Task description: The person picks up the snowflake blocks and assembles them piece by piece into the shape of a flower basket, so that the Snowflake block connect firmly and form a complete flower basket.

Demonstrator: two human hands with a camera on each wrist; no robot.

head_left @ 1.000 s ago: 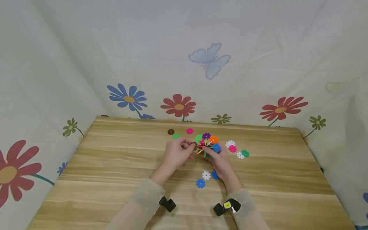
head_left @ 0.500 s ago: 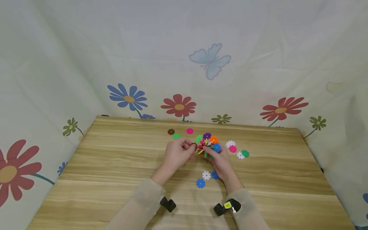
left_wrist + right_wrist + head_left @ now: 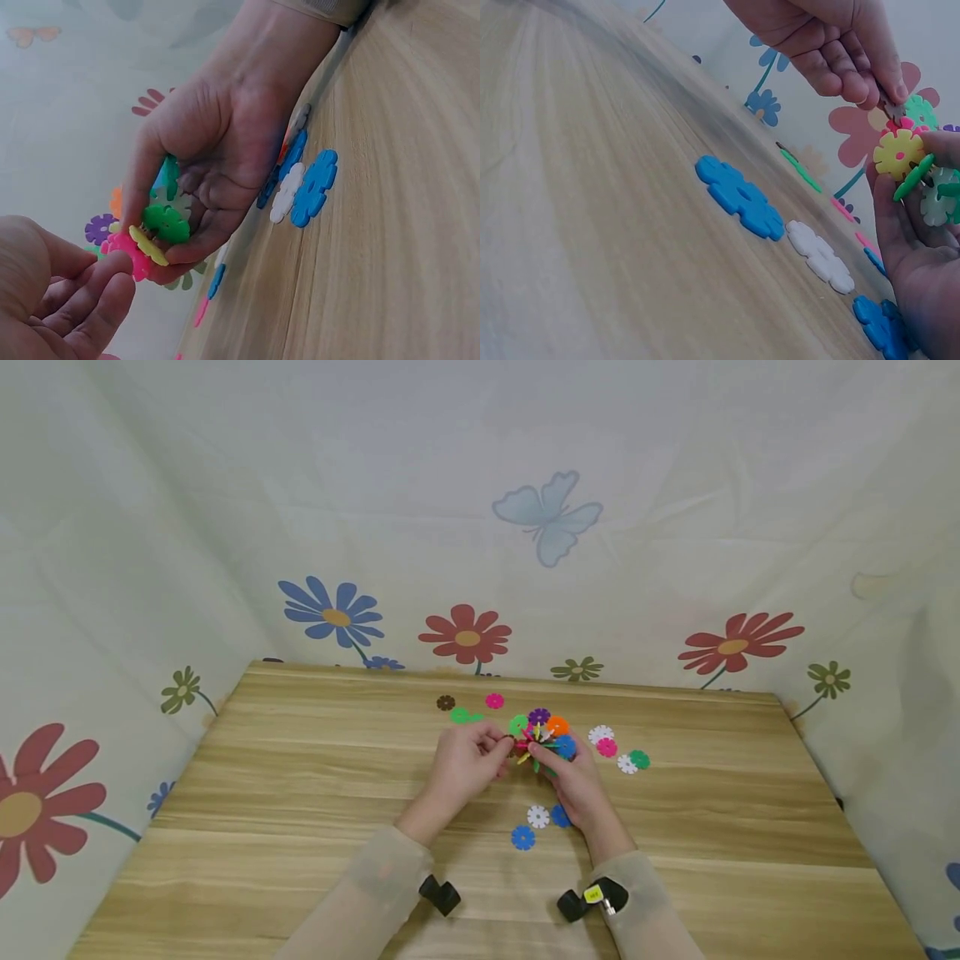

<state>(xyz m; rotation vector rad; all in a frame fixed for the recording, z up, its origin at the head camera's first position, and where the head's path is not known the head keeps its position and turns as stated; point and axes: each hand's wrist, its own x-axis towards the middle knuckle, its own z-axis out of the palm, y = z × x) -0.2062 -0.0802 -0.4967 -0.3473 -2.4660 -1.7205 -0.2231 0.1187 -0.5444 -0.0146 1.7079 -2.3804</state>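
In the head view my right hand grips a many-coloured cluster of interlocked flower-shaped plastic discs above the table. Facing it from the left, my left hand pinches a brown disc between thumb and finger. That disc meets the cluster at its pink piece; whether the slots are engaged, I cannot tell. Yellow and green discs stick out of the cluster near my right thumb. My right palm and fingers hide part of the cluster, and left fingertips cover much of the brown disc.
Loose discs lie flat on the wooden table: white and blue ones in front, brown, pink and green behind, several more to the right. A flower-printed curtain hangs behind the table.
My left hand has shifted slightly right, bringing the brown disc closer to the cluster. My right hand has barely moved and keeps its grip.
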